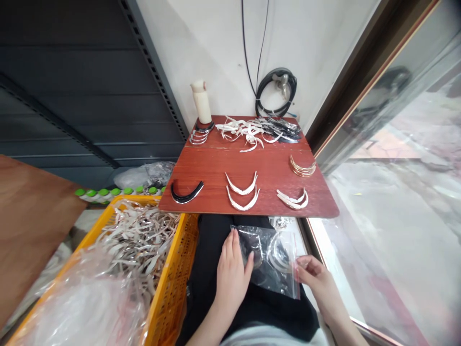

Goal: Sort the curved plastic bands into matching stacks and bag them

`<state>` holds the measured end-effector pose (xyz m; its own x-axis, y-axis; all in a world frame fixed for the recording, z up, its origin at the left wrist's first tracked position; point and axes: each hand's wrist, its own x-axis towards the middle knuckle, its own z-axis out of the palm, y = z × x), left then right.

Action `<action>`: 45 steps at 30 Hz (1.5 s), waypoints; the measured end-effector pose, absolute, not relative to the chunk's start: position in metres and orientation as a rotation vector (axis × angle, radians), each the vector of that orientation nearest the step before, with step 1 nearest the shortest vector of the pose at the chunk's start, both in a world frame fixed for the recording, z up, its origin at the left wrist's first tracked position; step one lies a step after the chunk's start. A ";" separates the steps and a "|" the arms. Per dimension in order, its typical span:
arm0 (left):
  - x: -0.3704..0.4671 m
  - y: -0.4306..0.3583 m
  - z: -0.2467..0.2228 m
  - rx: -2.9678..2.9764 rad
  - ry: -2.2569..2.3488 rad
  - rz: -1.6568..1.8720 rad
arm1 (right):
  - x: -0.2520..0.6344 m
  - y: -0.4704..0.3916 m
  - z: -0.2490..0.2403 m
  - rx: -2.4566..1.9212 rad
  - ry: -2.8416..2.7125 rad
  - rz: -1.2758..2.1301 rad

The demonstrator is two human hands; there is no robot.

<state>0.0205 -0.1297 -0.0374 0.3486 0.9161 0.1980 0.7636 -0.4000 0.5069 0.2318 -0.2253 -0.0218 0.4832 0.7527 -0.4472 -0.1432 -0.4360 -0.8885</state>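
Observation:
A clear zip-lock bag [268, 278] lies across my lap, with curved pale strips [279, 252] showing through it near its right end. My left hand [232, 266] rests flat on the bag's left part, fingers stretched out and thumb apart. At the other end, my right hand [315, 271] pinches the bag's edge by its red seal line. Just beyond the bag, on the red-brown board, are two white curved strips [242, 198], a pair of whitish curved pieces [293, 199] and a black curved piece [186, 194].
Left of my legs stands a yellow crate [173, 269] filled with curved strips and plastic bags [86, 307]. On the board [212, 163] are gold curved pieces [302, 168], a heap of white strips [241, 129], dark strips [284, 129] and a white bottle [201, 103]. A glass pane [396, 192] borders the right.

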 end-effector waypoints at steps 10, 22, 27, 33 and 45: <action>0.031 -0.157 -0.057 1.641 1.444 0.707 | 0.230 -0.235 -0.035 -1.651 -0.461 1.197; 0.004 -0.184 -0.081 0.724 1.169 0.579 | 0.225 -0.242 -0.050 -1.511 -0.304 1.287; 0.001 -0.179 -0.062 0.885 1.222 0.726 | 0.233 -0.244 -0.051 -1.478 -0.361 1.332; -0.017 -0.153 -0.046 1.055 1.109 0.786 | 0.243 -0.237 -0.053 -1.436 -0.431 1.359; 0.006 -0.144 -0.026 0.829 1.127 0.701 | 0.239 -0.230 -0.042 -1.313 -0.501 1.561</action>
<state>0.0064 -0.1443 -0.0265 0.2855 0.8269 -0.4846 -0.0689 0.5220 0.8502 0.2394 -0.2302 -0.0425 0.0830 0.8659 -0.4933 -0.4170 -0.4194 -0.8064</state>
